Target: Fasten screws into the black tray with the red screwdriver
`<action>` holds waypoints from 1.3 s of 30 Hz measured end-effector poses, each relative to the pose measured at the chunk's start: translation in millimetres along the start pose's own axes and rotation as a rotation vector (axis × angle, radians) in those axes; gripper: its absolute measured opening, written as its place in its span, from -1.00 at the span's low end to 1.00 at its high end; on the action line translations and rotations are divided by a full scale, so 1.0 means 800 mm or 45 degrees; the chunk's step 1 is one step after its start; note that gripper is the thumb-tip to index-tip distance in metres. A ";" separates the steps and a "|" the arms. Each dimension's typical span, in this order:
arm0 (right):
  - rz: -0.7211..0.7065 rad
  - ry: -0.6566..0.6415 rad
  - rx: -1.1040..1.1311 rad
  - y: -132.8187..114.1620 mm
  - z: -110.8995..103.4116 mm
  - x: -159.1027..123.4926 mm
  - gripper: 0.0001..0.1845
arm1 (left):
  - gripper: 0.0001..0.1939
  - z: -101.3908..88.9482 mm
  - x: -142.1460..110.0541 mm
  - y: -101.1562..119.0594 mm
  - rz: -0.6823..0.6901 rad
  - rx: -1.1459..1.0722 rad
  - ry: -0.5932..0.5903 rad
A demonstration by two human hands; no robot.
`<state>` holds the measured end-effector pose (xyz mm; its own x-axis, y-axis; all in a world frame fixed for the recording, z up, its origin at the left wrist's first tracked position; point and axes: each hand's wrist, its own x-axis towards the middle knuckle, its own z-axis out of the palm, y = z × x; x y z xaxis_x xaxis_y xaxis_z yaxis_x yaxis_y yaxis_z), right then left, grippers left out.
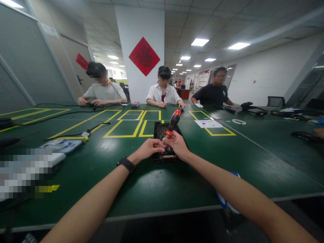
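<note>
My right hand [178, 144] is closed around the lower end of a red-and-black screwdriver [173, 122] whose handle tilts up and away from me. My left hand [150, 147], with a black watch on its wrist, pinches at the screwdriver's shaft just beside the right hand. Both hands hover over a black tray-like box [160, 130] lying on the green table [152, 189]. What the tip touches is hidden by my fingers.
Three people sit at the far side of the table. Yellow tape rectangles [124, 128] mark the table top. A black cable [50, 118] and a flat device [60, 145] lie left; a paper sheet [209, 124] and a white tape ring [239, 122] lie right.
</note>
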<state>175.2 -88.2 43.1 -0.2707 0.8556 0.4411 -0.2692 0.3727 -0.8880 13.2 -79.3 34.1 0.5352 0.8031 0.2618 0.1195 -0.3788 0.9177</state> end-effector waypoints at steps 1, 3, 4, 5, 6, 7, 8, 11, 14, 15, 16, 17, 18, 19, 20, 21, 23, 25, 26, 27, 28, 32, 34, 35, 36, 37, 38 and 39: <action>0.009 -0.009 0.007 0.000 0.000 0.000 -0.67 | -0.77 -0.001 0.000 0.001 0.000 -0.018 -0.020; 0.035 -0.037 0.026 0.000 0.000 -0.001 -0.70 | -0.77 -0.003 -0.001 0.002 0.013 -0.056 -0.074; 0.044 -0.051 0.038 0.001 0.000 -0.001 -0.70 | -0.76 -0.004 -0.001 0.003 0.021 -0.071 -0.098; 0.045 -0.063 0.048 0.001 -0.001 -0.001 -0.70 | -0.75 -0.005 -0.001 0.003 0.025 -0.085 -0.117; 0.042 -0.075 0.056 0.002 -0.001 -0.001 -0.70 | -0.74 -0.006 -0.001 0.003 0.025 -0.097 -0.127; 0.034 -0.082 0.060 0.002 -0.002 -0.001 -0.69 | -0.73 -0.006 -0.001 0.002 0.021 -0.109 -0.130; 0.027 -0.085 0.059 0.003 -0.003 0.000 -0.69 | -0.72 -0.007 0.000 0.001 0.013 -0.121 -0.131; 0.031 -0.063 0.048 0.003 -0.003 0.001 -0.69 | -0.68 -0.007 0.000 -0.002 -0.004 -0.151 -0.108; 0.053 0.004 0.045 0.002 -0.003 0.001 -0.69 | -0.68 -0.006 0.000 -0.005 -0.009 -0.140 -0.062; 0.055 0.026 0.044 0.002 -0.003 0.001 -0.69 | -0.70 -0.006 0.000 -0.006 -0.007 -0.131 -0.041; 0.053 0.047 0.042 0.001 -0.002 0.001 -0.70 | -0.72 -0.006 0.000 -0.007 -0.005 -0.119 -0.017; 0.045 0.063 0.038 0.001 -0.002 0.001 -0.71 | -0.73 -0.005 0.000 -0.008 -0.002 -0.103 0.011; 0.033 0.071 0.035 0.001 -0.001 0.001 -0.72 | -0.74 -0.005 0.001 -0.009 0.002 -0.082 0.040; 0.021 0.072 0.031 0.000 -0.001 0.001 -0.73 | -0.74 -0.005 0.001 -0.010 0.003 -0.055 0.060; 0.009 0.069 0.028 0.000 -0.001 0.001 -0.73 | -0.74 -0.004 0.001 -0.010 0.005 -0.023 0.072; -0.002 0.067 0.023 0.000 0.000 0.001 -0.73 | -0.73 -0.004 0.001 -0.010 0.010 0.011 0.074; -0.019 0.081 0.007 0.000 0.000 0.001 -0.70 | -0.73 -0.002 0.001 -0.007 0.041 0.073 0.062; -0.034 0.109 -0.020 0.001 -0.001 0.001 -0.67 | -0.74 -0.001 0.001 -0.004 0.094 0.120 0.055; -0.038 0.112 -0.034 0.002 -0.001 0.001 -0.67 | -0.75 0.000 0.001 -0.002 0.120 0.140 0.054; -0.035 0.101 -0.048 0.002 -0.001 0.001 -0.67 | -0.75 0.000 0.000 -0.001 0.138 0.157 0.048; -0.027 0.079 -0.061 0.003 -0.002 0.001 -0.69 | -0.76 0.000 0.000 0.000 0.148 0.173 0.037; -0.007 -0.006 -0.098 0.002 -0.002 0.001 -0.71 | -0.76 -0.002 -0.002 0.000 0.125 0.174 -0.047; -0.007 -0.036 -0.082 0.001 -0.001 0.002 -0.69 | -0.75 -0.004 -0.003 0.001 0.097 0.119 -0.097; -0.003 -0.056 -0.067 0.000 -0.002 0.002 -0.69 | -0.74 -0.005 -0.003 0.001 0.083 0.086 -0.129; 0.004 -0.074 -0.051 0.000 -0.002 0.002 -0.70 | -0.73 -0.005 -0.003 0.002 0.072 0.052 -0.162; 0.016 -0.087 -0.037 -0.001 -0.002 0.002 -0.70 | -0.72 -0.006 -0.003 0.003 0.062 0.018 -0.197; 0.028 -0.091 -0.024 -0.001 -0.002 0.002 -0.70 | -0.71 -0.006 -0.003 0.003 0.054 -0.016 -0.226; 0.040 -0.085 -0.011 0.000 -0.003 0.002 -0.70 | -0.70 -0.006 -0.003 0.004 0.046 -0.049 -0.244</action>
<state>177.0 -86.3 43.7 -0.3401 0.8413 0.4202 -0.2518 0.3491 -0.9026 8.1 -79.9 38.0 0.6882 0.6859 0.2366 0.0670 -0.3849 0.9205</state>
